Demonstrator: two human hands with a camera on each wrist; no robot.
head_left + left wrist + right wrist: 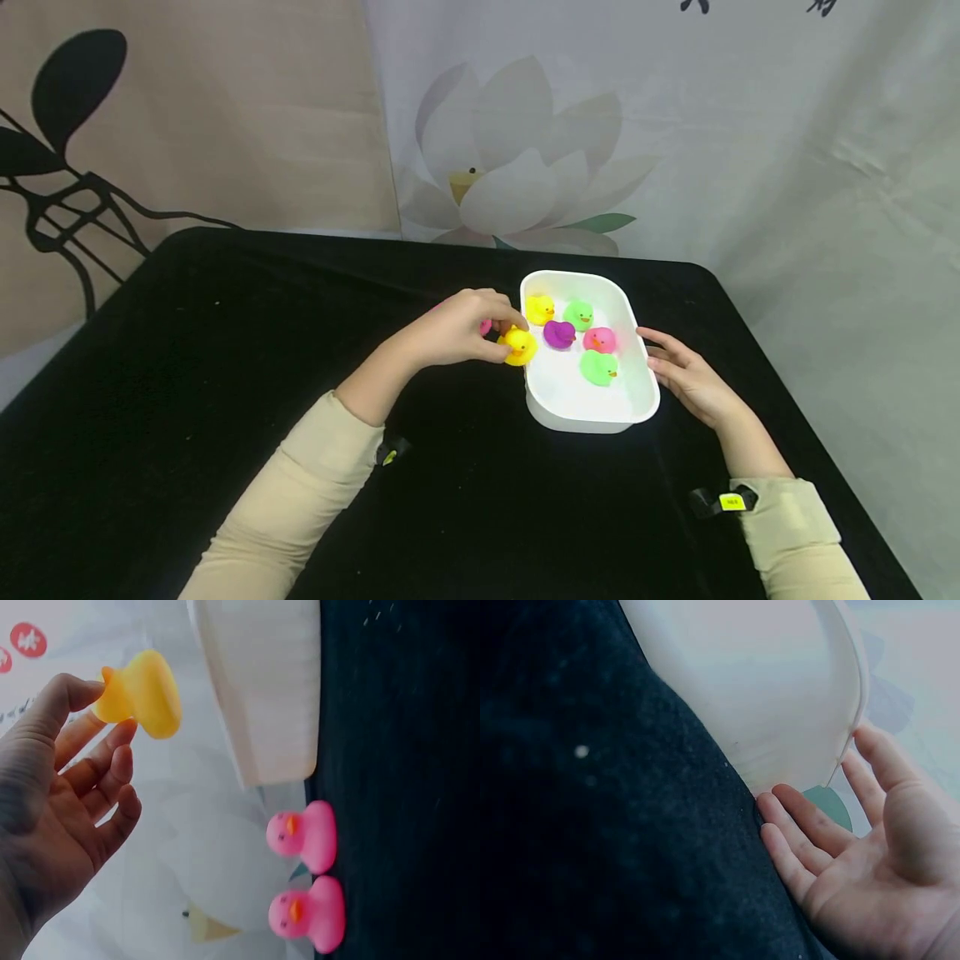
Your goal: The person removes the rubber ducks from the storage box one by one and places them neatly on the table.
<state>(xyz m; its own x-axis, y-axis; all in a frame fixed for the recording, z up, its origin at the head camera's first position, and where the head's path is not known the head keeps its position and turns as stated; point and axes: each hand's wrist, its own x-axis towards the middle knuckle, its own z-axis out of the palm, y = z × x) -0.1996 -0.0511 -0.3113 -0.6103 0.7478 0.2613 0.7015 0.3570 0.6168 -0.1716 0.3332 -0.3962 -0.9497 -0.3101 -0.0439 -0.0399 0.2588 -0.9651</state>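
Observation:
A yellow rubber duck (518,346) is pinched between the thumb and fingers of my left hand (471,327), at the left rim of a white plastic tub (592,408). In the left wrist view this duck (152,694) is held up beside the tub's wall (262,690). Inside the tub sit a yellow duck (539,309), a purple duck (559,334), a pink duck (600,340) and two green ducks (598,367). My right hand (688,377) rests its loosely extended fingertips against the tub's right side, as the right wrist view also shows.
Two pink ducks (319,836) stand on the black tablecloth (465,500) left of the tub; my left hand mostly hides them from the head view. A light curtain with a printed lotus (525,167) hangs behind the table's far edge.

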